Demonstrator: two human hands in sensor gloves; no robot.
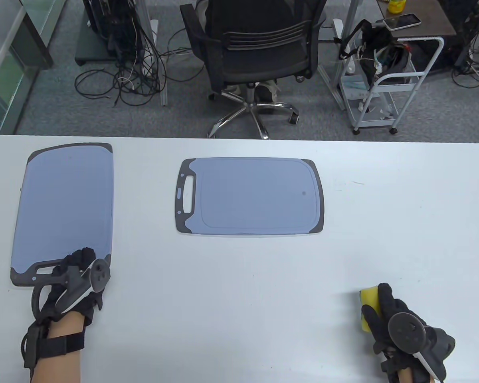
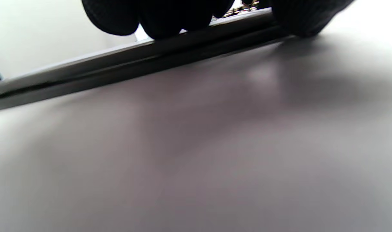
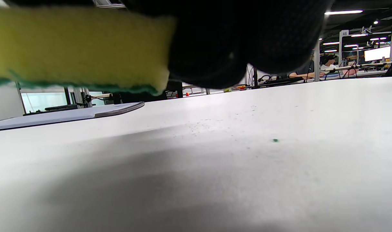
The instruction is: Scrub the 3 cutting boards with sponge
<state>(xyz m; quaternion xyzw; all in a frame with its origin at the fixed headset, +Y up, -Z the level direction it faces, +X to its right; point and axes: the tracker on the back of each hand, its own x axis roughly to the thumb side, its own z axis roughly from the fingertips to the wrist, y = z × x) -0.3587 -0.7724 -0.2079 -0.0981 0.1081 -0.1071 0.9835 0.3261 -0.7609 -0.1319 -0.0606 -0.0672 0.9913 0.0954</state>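
L board (image 1: 64,207) handle end part-hidden under left hand (image 1: 78,279).

White desk (image 1: 263,279). Two flat plastic cutting boards, pale blue-grey with dark grey corners and handle ends: left board (image 1: 66,203), centre board (image 1: 249,195), the latter bearing one small dark spot. Rectangular foam sponge (image 1: 368,309), yellow with a green underside. Both hands, left (image 1: 74,285) and right (image 1: 399,331), in black knit gloves; grey trackers. Black mesh office chair (image 1: 255,44) on grey carpet.
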